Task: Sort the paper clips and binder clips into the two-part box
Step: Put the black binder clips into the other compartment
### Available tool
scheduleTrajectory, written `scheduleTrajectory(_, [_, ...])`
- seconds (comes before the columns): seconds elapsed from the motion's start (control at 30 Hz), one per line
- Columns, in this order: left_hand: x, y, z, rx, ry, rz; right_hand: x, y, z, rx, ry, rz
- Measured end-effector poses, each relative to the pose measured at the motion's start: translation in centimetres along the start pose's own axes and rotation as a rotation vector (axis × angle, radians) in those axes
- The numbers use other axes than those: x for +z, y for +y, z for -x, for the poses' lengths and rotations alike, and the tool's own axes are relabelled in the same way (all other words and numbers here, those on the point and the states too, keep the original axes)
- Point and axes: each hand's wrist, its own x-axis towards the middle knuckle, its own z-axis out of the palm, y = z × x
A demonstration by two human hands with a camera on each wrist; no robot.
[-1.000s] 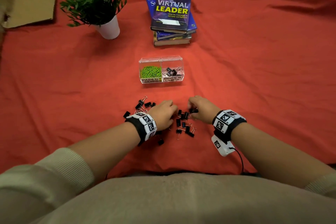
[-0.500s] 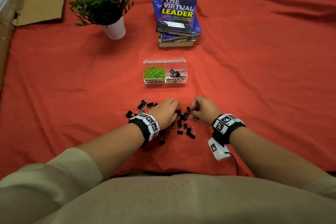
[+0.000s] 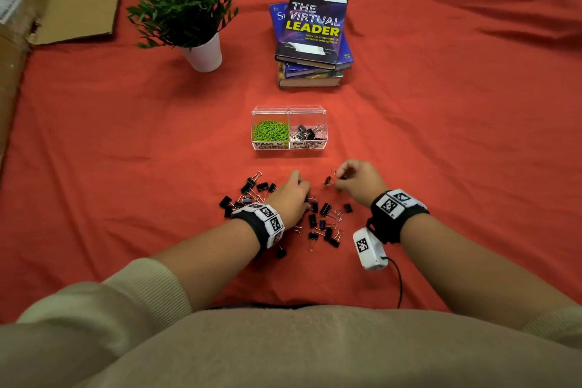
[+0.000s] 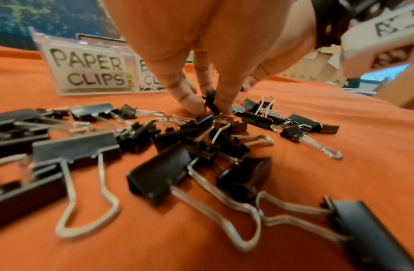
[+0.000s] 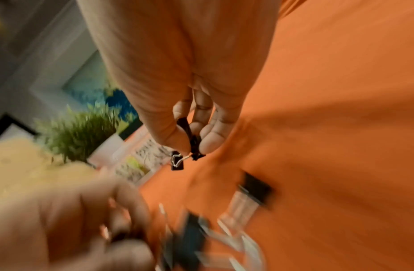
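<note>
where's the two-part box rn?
Head view: the two-part box sits centre on the red cloth, between the book stack beyond and the loose binder clips nearer.

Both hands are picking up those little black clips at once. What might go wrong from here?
1. The right hand pinches one binder clip, and a second clip dangles from its wire handle; it may drop off before reaching the two-part box.
2. The left hand pinches a clip in a tangled pile; hooked handles may drag neighbours along.
3. The compartments adjoin, so a careless drop could land among the green paper clips.
</note>
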Motion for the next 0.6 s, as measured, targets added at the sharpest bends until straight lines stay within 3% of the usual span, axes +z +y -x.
scheduleTrajectory(0.2, [-0.1,-1.1,0.2,0.014,-0.009,0.086,-2.3,-6.5,-4.8,-0.142,0.102,-0.156])
scheduleTrajectory(0.43, [-2.9,-1.4,-0.5,-0.05,0.088,0.171,-0.6,-10.1,-7.7,-0.25,0.104,0.221])
scheduleTrajectory(0.6, [-7.3,-1.3,-3.1,-0.041,0.243,0.217,-0.3,-9.1,-6.6,-0.385,0.152,0.279])
